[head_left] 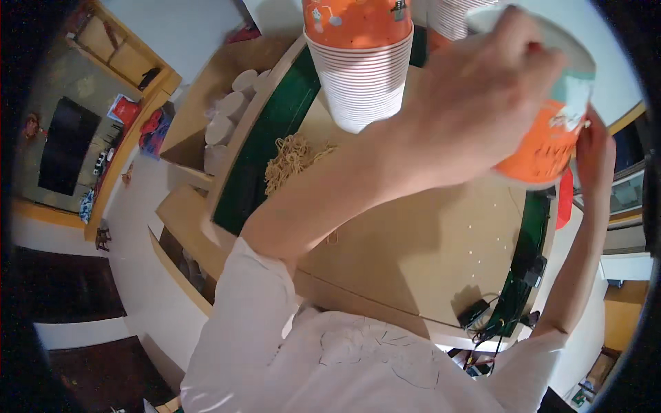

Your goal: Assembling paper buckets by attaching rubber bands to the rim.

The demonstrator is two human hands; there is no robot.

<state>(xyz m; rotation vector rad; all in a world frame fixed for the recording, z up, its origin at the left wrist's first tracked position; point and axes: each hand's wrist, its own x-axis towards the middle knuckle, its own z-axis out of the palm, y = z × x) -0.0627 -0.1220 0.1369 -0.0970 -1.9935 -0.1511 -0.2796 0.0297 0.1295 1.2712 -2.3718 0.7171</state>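
A large orange, green and white paper cup (544, 148) is held up at the right, tilted, its pale round end upward. My right hand (595, 144) grips its far right side, with the fingers partly hidden behind it. My left hand (482, 103) reaches across in front of the cup, closed with fingers pinched at the upper rim; motion blurs it, and what lies in the pinch is not visible. Left of my hands stands a tall stack of nested orange and white paper cups (365, 76). Beside my left forearm lies a heap of tan rubber bands (296, 160).
Another cup stack (447, 24) stands behind. The brown tabletop (385, 255) has a green border. A black adapter with cables (474, 313) lies at its near right corner. At the left, a cardboard box (189, 138) holds white cups (224, 127); an open carton (182, 255) sits below.
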